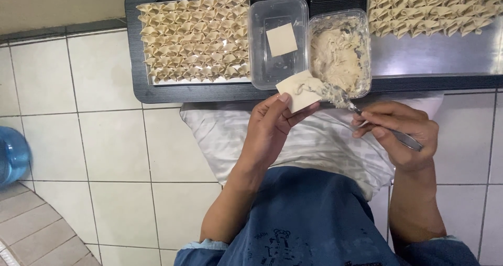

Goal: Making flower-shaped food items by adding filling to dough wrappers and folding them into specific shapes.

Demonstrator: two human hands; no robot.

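Observation:
My left hand (pixel 270 127) holds a square dumpling wrapper (pixel 296 90) flat on its fingertips, just in front of the black table edge. In my right hand (pixel 401 132) is a metal spoon (pixel 367 117) whose tip, loaded with pale filling, touches the wrapper. A clear tub of filling (pixel 340 51) stands directly behind the spoon. Beside it, a clear tub (pixel 277 41) holds a stack of square wrappers.
A tray of several folded dumplings (pixel 194 38) lies at the left of the black table (pixel 137 46); a second batch (pixel 432 7) sits on a metal tray at right. A white patterned cushion (pixel 225 135) lies on the tiled floor, and a blue water bottle (pixel 11 156) stands far left.

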